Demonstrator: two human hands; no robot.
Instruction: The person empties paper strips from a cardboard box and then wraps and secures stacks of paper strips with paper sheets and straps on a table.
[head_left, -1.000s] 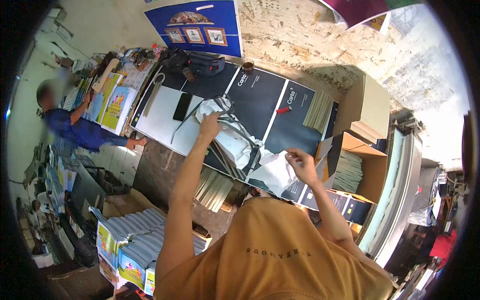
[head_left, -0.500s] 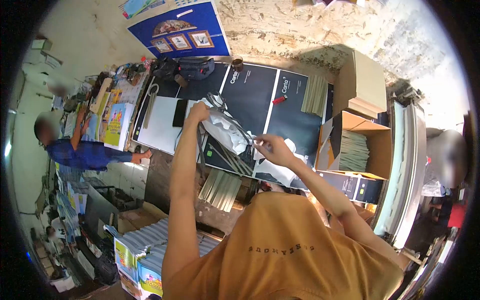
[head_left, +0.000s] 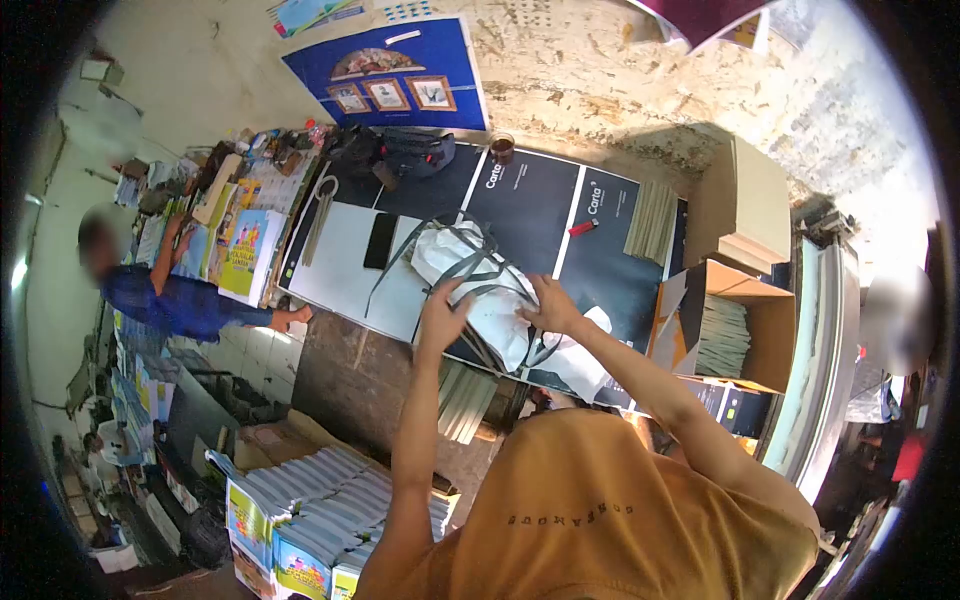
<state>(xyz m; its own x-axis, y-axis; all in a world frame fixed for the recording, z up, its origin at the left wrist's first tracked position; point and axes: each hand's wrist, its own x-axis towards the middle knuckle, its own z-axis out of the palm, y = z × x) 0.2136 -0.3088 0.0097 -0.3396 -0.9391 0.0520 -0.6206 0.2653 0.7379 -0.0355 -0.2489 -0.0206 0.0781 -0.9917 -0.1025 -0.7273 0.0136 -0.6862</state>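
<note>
A crumpled white bundle (head_left: 505, 325), paper or plastic, lies on the dark table with thin dark grey strips (head_left: 482, 268) looped loosely over and around it. My left hand (head_left: 445, 318) cups its near left side, fingers curved against the bundle and strips. On the right side my right hand (head_left: 553, 306) grips the edge of the bundle with thumb and fingers. Some fingertips are hidden in the folds. Another white crumpled piece (head_left: 582, 368) lies below my right wrist, at the table's near edge. A black phone (head_left: 380, 241) rests left of the bundle on a white sheet.
An open carton (head_left: 772, 345) of stacked strips stands at the right, a tall board stack (head_left: 742, 205) behind it. A red lighter (head_left: 582, 229), a glass (head_left: 502, 150) and a bag (head_left: 418, 155) lie farther back. Booklet stacks (head_left: 320, 515) fill the lower left. A person in blue (head_left: 170, 300) works at left.
My left hand has come down from the bundle's far left end to its near side. My right hand has closed on its right side. The strips now spread over the bundle.
</note>
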